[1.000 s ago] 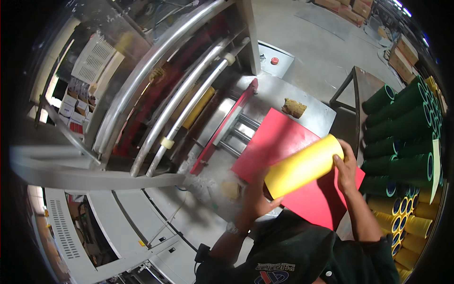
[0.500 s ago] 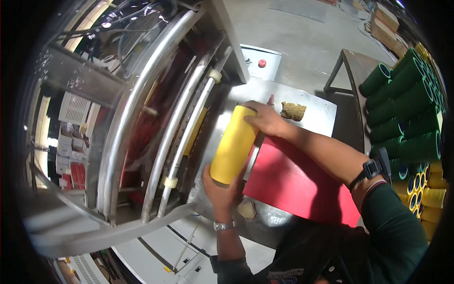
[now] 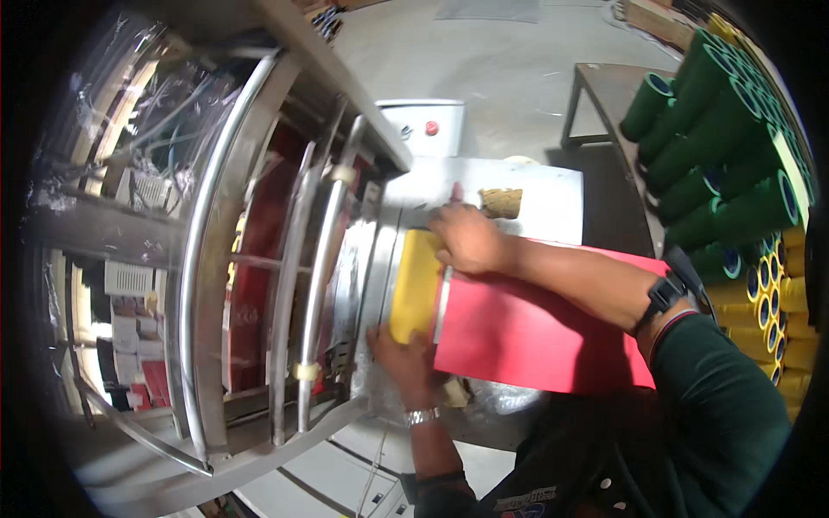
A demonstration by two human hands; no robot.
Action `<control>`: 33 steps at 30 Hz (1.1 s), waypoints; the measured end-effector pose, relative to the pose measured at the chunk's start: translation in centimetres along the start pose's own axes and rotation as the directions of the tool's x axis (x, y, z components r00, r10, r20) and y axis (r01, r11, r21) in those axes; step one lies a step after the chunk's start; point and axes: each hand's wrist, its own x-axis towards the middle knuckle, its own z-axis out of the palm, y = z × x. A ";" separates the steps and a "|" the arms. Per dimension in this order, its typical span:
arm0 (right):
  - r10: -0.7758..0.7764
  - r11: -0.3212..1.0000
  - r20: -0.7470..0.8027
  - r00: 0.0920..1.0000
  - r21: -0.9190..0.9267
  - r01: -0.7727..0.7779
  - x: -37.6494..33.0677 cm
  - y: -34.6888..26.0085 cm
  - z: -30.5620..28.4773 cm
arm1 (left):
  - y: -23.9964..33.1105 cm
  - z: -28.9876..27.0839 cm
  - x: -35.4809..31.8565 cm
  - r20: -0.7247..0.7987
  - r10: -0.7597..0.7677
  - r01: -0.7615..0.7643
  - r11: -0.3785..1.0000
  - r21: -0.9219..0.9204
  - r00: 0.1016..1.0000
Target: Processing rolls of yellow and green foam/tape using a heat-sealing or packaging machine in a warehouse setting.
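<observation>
**Yellow tube held at both ends on the steel bench**

Yellow and smooth, the tube [image 3: 416,285] lies lengthwise along the edge of the steel bench [image 3: 553,194], just beside the machine's long metal rollers [image 3: 315,285]. My right hand [image 3: 466,239] sits over its far end, palm down, fingers bent and wrapped around the top of the tube, with one finger stretched out past it onto the bench. My left hand [image 3: 404,361] grasps the near end from below; the fingers are curled about the tube's end, though the tube itself hides how tightly they close, so I can only say they look clasped. Both hands are grasping the tube and neither is spread wide.

A red sheet [image 3: 535,328] lies flat on the bench, its left edge touching or just beside the tube, and my right forearm crosses over it. I wear a black watch [image 3: 661,293] on the right wrist and a metal band [image 3: 421,417] on the left. A small brown scrap [image 3: 501,203] rests on the bench beyond my right hand, apart from it. To my right, well apart from the bench, stand stacked green tubes [image 3: 734,155] with yellow tubes [image 3: 781,302] below them.
</observation>
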 end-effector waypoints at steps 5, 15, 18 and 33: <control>-0.034 0.968 -0.378 0.925 0.220 0.125 -14.4 3.0 -8.7 | 7.0 -2.1 -2.6 -0.204 -0.178 0.051 0.859 -0.509 0.963; 0.544 0.819 -0.586 0.600 0.217 -0.531 -48.6 10.3 -16.5 | 35.4 3.0 -12.9 0.266 0.694 -0.210 0.520 -0.828 0.668; 0.625 0.654 -0.685 0.374 0.198 -0.730 -57.9 12.5 -17.5 | 42.7 5.8 -17.8 0.404 0.786 -0.177 0.531 -0.828 0.467; 0.685 0.420 -0.615 0.391 -0.106 -0.901 -75.5 23.0 -22.2 | 57.7 33.2 -39.1 0.824 0.563 0.308 0.776 -0.551 0.057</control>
